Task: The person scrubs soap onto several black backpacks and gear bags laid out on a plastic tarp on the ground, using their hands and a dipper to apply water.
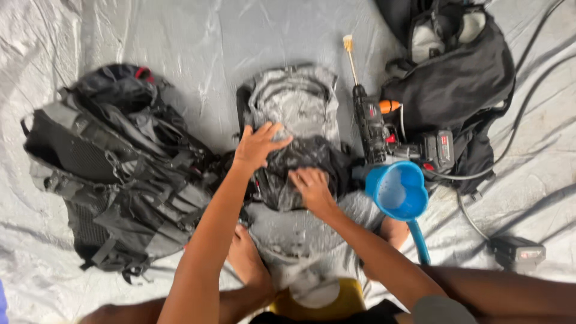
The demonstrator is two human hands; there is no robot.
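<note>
Head view: grey pack flat on a silver tarp, straight ahead, soapy and wet, dark middle panel bunched up. Left hand spread flat on the upper edge of the dark panel, fingers apart, pressing rather than gripping. Right hand palm-down on the lower part of the same panel, fingers loosely curled into the suds; not clamped on anything as far as can be seen. Both hands close together, on the fabric.

Likely soft and floppy, heavier than usual with water, slippery from foam; best taken by a strap or the stiffer top edge, not by the slick panel.

Around it: large black-and-grey pack to the left, near but apart. Blue scoop just right of the right hand, handle pointing back toward the body. Behind the scoop, a black spray gun with a long nozzle and battery block. Further right, a black bag, plus a hose and cable trailing over the tarp. Bare feet tucked under the pack's near end. Scoop and spray gun crowding the right side; left side freer.
</note>
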